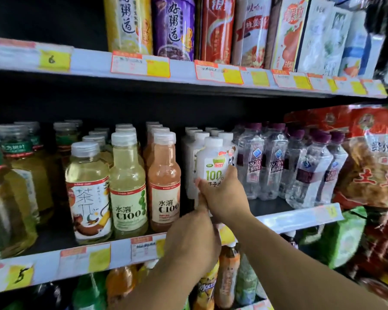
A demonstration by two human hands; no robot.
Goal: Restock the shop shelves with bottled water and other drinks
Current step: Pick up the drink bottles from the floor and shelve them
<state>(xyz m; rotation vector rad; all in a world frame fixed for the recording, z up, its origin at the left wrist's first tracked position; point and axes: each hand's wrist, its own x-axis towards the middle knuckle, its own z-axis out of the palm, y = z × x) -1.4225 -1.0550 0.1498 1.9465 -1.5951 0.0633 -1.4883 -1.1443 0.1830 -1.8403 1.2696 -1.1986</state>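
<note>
Head view: left hand point(192, 238) is nearest, fingers hidden, grip state can't tell. Right hand point(224, 198) wraps the white coconut-water bottle point(213, 166) low on its body, at the front of its row on the middle shelf point(108, 253). Neighbouring rows look full; this bottle isn't released yet.

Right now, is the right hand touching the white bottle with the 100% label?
Touching. The head view shows the right hand wrapped around the lower part of the white bottle, its fingers overlapping the label, with no gap between them.
</note>
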